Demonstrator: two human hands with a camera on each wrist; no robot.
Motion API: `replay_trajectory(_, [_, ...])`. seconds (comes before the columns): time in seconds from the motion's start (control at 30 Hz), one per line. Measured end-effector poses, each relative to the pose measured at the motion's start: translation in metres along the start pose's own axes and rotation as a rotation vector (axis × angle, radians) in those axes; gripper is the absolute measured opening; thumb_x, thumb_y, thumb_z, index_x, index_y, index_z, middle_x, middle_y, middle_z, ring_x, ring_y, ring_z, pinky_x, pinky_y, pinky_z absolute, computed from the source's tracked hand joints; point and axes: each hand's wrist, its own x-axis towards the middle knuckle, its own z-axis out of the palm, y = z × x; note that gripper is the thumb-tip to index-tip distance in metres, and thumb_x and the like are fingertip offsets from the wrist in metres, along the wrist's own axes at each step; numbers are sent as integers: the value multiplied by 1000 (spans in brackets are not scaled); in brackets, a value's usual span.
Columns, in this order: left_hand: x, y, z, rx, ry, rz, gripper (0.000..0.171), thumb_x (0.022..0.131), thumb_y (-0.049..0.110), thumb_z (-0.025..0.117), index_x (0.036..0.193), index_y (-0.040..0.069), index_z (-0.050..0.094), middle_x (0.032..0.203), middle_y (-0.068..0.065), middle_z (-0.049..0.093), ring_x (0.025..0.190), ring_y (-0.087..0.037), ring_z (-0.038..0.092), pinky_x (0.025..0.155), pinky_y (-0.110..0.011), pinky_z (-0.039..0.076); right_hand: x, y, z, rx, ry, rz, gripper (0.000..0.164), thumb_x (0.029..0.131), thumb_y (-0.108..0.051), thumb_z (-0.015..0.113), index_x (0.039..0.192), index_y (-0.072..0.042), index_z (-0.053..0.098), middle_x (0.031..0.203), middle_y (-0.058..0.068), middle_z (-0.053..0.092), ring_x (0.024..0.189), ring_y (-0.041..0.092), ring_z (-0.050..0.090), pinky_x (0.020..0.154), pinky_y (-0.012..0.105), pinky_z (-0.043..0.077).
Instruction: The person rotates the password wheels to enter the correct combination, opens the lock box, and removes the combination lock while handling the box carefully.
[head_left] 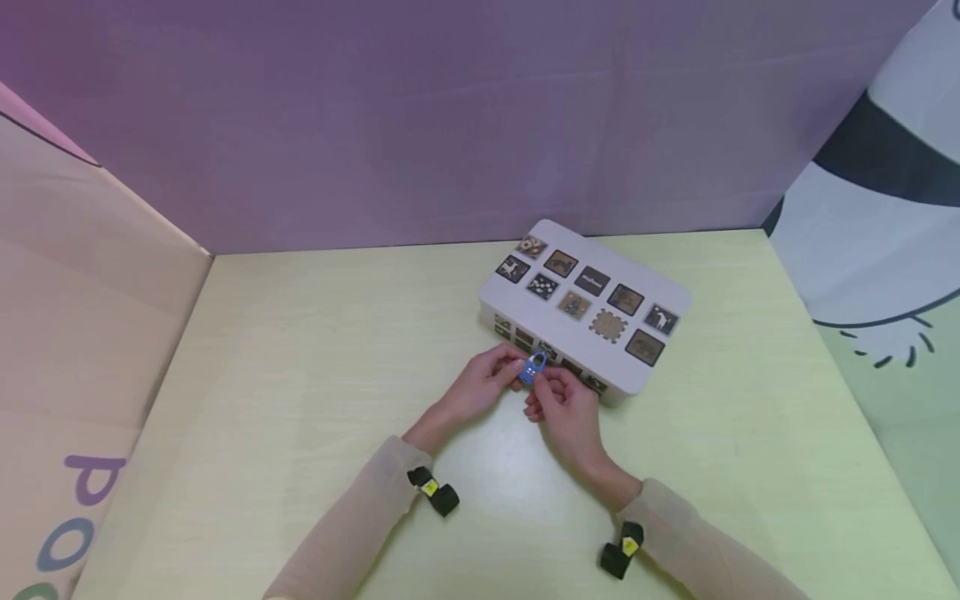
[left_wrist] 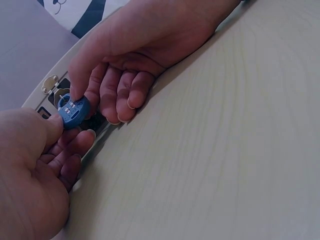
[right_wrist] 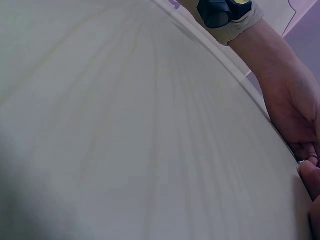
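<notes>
A small blue combination padlock is at the front side of a white box with square pictures on its lid. In the left wrist view the padlock has its number dials facing up, and its shackle is right at the box's gold metal latch. My left hand pinches the lock's left side between thumb and fingers. From the other side, my right hand pinches it with thumb and forefinger, the remaining fingers curled below. The right wrist view shows the left hand at its right edge, with the padlock out of sight.
The box sits at an angle on a pale wooden table, towards its back edge. A purple wall panel rises behind the table, and printed panels stand at both sides. Each sleeved wrist wears a black strap with a small camera.
</notes>
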Motion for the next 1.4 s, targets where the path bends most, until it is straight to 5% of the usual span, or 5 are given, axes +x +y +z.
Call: replay_trajectory(1.4, [-1, 2, 0, 11, 2, 7, 21, 109, 19, 52, 122, 9, 65, 100, -4, 70, 92, -16, 65, 90, -34, 56, -1, 2, -1, -9, -23, -25, 23, 106, -14, 58, 113, 6, 65, 85, 22, 68, 64, 16, 68, 61, 31, 62])
